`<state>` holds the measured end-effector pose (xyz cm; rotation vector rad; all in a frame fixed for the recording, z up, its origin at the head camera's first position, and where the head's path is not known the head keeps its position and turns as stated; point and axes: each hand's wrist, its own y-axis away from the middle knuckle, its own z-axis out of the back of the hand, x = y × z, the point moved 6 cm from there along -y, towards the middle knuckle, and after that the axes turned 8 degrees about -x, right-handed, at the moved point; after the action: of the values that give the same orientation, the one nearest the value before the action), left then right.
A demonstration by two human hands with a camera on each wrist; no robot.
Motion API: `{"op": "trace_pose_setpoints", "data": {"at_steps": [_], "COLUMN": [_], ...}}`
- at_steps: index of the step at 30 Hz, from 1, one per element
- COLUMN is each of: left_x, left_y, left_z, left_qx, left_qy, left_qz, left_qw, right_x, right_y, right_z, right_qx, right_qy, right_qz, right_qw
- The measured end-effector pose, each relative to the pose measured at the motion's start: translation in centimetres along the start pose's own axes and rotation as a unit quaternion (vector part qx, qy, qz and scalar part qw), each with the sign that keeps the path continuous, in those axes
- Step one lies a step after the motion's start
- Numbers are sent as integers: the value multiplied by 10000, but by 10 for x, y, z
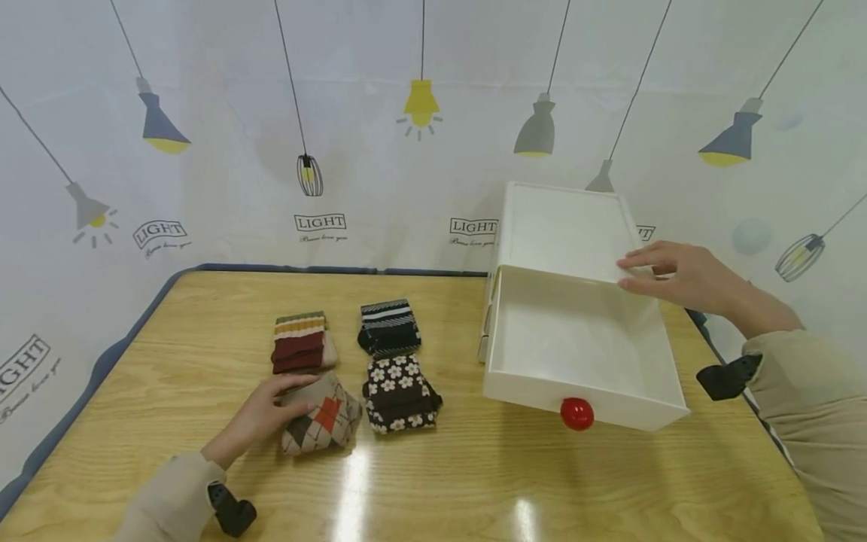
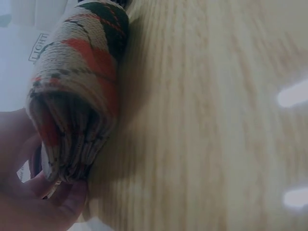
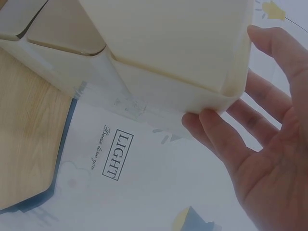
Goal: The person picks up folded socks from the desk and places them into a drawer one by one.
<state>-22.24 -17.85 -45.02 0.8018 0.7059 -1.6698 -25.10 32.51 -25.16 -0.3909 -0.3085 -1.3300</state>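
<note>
The drawer [image 1: 535,392] is opened; left of it, all four socks [image 1: 403,395] lie outside, the argyle one [image 1: 328,421] pinched in the left hand [image 1: 263,412]; its cabinet [image 1: 565,233] is touched by the right hand [image 1: 694,275], loosely spread.

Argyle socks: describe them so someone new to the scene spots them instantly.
On the wooden table, left of the open white drawer, find the left hand. It grips the folded argyle socks, near-left in a group of four. Only these carry diamonds, including a bold red-orange one; the maroon socks and black striped socks have bands, the dark floral socks white flowers.
</note>
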Motion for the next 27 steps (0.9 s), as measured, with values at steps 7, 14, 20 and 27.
{"op": "trace_pose_setpoints", "data": {"at_steps": [7,14,20,27], "left_x": [0,0,-1,-5], "left_y": [-2,-2,-3,-2], "left_z": [0,1,0,-1], "left_qx": [-315,-371,14,262], "left_qy": [-84,65,279,356], "left_qz": [18,187,427,461], "left_qw": [9995,9991,9987,9980], "right_x": [-1,0,0,0], "right_y": [1,0,0,-1], "right_z": [0,-1,-2,-1], "right_qx": [35,18,-9,-18], "right_qy": [17,59,70,64], "right_qz": [-80,-16,51,110], "right_qw": [10000,10000,10000,9999]}}
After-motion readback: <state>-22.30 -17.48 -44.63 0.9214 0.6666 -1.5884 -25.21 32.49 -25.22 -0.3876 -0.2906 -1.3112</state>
